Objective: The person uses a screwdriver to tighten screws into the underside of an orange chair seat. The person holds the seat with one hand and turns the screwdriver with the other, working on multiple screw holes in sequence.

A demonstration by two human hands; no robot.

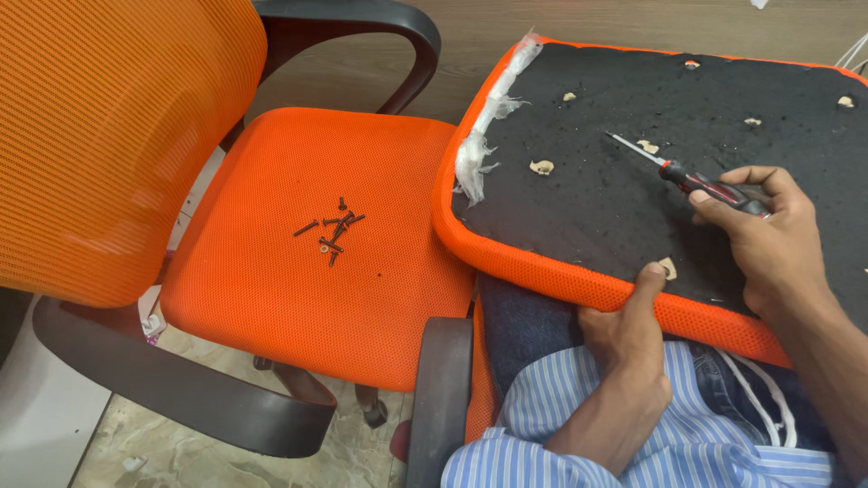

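An upturned orange seat cushion (533, 267) with a black underside lies across my lap, its bare base dotted with several pale torn spots. My left hand (624, 334) grips the cushion's near orange edge, thumb on the black side. My right hand (768, 239) rests on the black underside and holds a red-and-black screwdriver (696, 183), its metal tip pointing up and left. White padding frays out at the cushion's left corner (484, 136).
An orange mesh office chair (298, 271) with black armrests stands to the left. Several dark screws (333, 230) lie in a small heap on its seat. A white cord (755, 389) runs over my jeans. Tiled floor shows below.
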